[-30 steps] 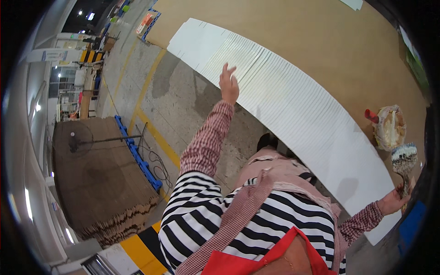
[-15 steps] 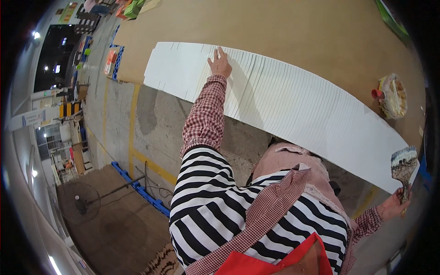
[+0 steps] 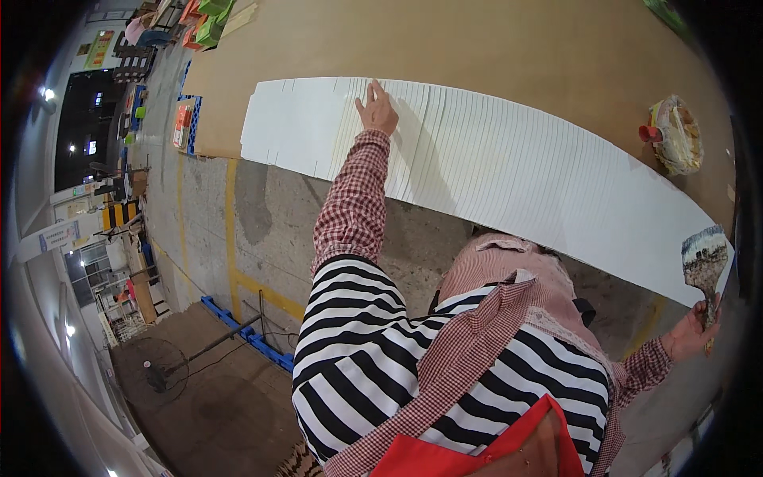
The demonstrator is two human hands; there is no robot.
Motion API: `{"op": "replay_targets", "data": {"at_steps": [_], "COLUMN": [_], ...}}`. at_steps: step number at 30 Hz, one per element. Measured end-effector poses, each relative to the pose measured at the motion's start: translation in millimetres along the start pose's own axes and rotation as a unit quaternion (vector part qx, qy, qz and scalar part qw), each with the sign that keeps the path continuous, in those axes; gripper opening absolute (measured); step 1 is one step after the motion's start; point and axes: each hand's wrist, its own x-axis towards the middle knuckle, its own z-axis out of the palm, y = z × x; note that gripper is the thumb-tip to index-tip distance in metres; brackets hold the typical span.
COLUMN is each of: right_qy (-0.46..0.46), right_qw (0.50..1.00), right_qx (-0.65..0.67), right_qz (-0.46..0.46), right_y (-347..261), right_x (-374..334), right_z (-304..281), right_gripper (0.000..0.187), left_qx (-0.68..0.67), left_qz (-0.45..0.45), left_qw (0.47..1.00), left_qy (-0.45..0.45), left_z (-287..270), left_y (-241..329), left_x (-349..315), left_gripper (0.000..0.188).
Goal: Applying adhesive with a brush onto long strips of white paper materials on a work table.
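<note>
A long row of overlapping white card sheets is fanned out along the near edge of the brown table. My left hand rests on the sheets toward the left end, fingers stretched and somewhat apart, holding nothing. At the far right, my right hand grips the handle of a wide, flat paintbrush. The brush points away from me, its pale, worn bristles over or beside the right end of the row. Whether the bristles touch the card I cannot tell.
A plastic-wrapped round tub with a red spout-like part stands on the brown tabletop at the right. Green and orange boxes sit at the far left. On the floor to the left are a standing fan and a blue pallet edge.
My right hand and the brush have moved a little farther from me. My left hand stays on the sheets. The whole view has shifted slightly.
</note>
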Motion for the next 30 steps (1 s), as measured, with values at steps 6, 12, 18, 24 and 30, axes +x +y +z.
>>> {"op": "replay_targets", "data": {"at_steps": [6, 12, 18, 24, 30], "right_qy": [0.018, 0.041, 0.048, 0.016, 0.095], "right_qw": [1.0, 0.999, 0.998, 0.999, 0.994], "right_qx": [-0.018, -0.017, -0.006, 0.016, -0.042], "right_qz": [0.004, 0.024, 0.029, 0.044, 0.024], "right_y": [1, 2, 2, -3, -8], "right_x": [-2, -1, 3, 7, 6], "right_z": [0, -2, 0, -10, 2], "right_gripper": [0.039, 0.04, 0.038, 0.038, 0.037], "left_qx": [-0.023, 0.006, -0.006, -0.025, -0.138], "left_qz": [0.016, 0.04, 0.044, 0.048, 0.128], "left_qw": [0.999, 0.999, 0.999, 0.998, 0.982], "left_qy": [-0.015, -0.029, -0.025, -0.013, -0.003], "left_z": [-10, -14, -19, -22, -62], "left_y": [13, 28, 38, 51, 98], "left_x": [-2, -7, -8, -10, -32], "left_gripper": [0.064, 0.072, 0.065, 0.073, 0.063]}}
